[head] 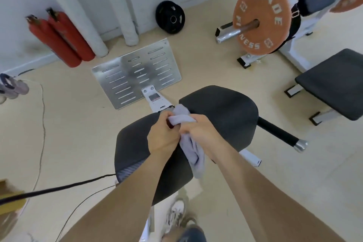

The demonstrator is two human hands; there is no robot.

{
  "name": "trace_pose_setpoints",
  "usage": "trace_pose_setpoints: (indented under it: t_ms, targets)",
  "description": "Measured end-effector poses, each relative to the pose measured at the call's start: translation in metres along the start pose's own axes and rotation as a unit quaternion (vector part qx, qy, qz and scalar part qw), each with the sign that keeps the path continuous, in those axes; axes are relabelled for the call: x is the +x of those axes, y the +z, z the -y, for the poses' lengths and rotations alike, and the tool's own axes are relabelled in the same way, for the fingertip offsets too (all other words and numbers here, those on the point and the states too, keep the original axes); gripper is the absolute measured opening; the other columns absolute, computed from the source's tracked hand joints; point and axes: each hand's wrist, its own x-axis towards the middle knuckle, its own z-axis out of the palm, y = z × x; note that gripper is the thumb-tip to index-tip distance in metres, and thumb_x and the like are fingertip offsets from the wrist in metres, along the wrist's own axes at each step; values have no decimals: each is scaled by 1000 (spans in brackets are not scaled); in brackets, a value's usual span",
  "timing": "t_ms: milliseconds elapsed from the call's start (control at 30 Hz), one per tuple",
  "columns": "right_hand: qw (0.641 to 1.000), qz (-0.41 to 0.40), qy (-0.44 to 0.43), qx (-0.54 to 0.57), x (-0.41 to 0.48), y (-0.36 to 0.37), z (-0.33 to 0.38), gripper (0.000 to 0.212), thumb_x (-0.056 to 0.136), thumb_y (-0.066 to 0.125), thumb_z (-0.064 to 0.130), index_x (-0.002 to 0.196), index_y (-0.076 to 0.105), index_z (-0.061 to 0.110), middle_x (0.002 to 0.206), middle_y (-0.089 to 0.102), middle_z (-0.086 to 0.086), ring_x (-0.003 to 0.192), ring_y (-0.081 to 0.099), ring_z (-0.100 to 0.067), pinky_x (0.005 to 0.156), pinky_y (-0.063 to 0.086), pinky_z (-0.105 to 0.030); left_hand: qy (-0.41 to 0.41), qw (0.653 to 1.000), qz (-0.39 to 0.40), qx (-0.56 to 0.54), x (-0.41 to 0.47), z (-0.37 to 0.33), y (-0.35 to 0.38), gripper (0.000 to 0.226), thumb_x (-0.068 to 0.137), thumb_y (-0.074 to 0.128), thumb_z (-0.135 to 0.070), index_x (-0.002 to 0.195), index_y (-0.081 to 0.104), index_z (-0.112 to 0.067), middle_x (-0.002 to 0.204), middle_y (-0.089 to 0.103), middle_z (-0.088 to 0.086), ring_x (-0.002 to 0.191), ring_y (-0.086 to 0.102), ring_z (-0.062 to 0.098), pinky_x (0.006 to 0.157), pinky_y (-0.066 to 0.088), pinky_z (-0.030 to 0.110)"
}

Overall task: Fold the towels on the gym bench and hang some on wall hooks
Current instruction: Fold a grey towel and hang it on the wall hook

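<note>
Above the padded gym bench (137, 143), left hand (163, 137) and right hand (204, 133) pinch a bunched lavender towel (193, 155) at its top, its length apparently hanging toward the person.

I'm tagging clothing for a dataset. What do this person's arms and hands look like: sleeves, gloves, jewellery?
Both forearms are bare up to the frame edge, no sleeves in view. The left hand and right hand wear no gloves; no watch, bracelet or ring shows.
</note>
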Motion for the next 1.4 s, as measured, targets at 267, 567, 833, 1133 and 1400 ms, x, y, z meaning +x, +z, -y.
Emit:
trace_pose_setpoints:
  t_ms: [267,567,833,1133,1400]
  targets:
    - [998,40,-3,51,13,-42,77,12,87,60,4,98,61,5,97,63,-17,89,59,-25,79,49,-36,-126,890,57,-434,21,-35,-54,16,80,58,-7,89,71,-6,90,72,14,83,65,22,76,53,40]
    - [956,253,-77,131,13,-62,205,36,83,63,6,118,62,-1,119,65,-22,111,62,-32,93,52,-39,115,922,52,-366,39,-162,-176,12,88,63,-11,80,67,-19,77,70,-3,70,64,11,65,52,22]
    - [838,177,-306,-416,-2,-60,315,40,81,70,32,53,45,19,58,52,2,58,51,-14,58,41,-36,198,972,-72,-105,16,-233,-239,17,81,72,-30,94,63,-23,59,54,4,56,50,6,55,42,19]
    - [782,36,-388,-487,11,-87,352,23,94,54,14,71,53,17,74,56,-3,75,63,-28,60,49,-32,32,963,-92,251,21,-208,-268,26,89,58,-30,66,54,-19,73,59,6,78,60,29,65,43,32]
    - [613,-256,-722,-194,-51,-100,426,24,88,44,1,103,63,-1,92,66,-16,83,59,-34,72,43,-35,278,793,-538,64,-39,-305,-362,37,76,43,-8,99,68,-21,96,71,2,90,62,25,77,48,35]
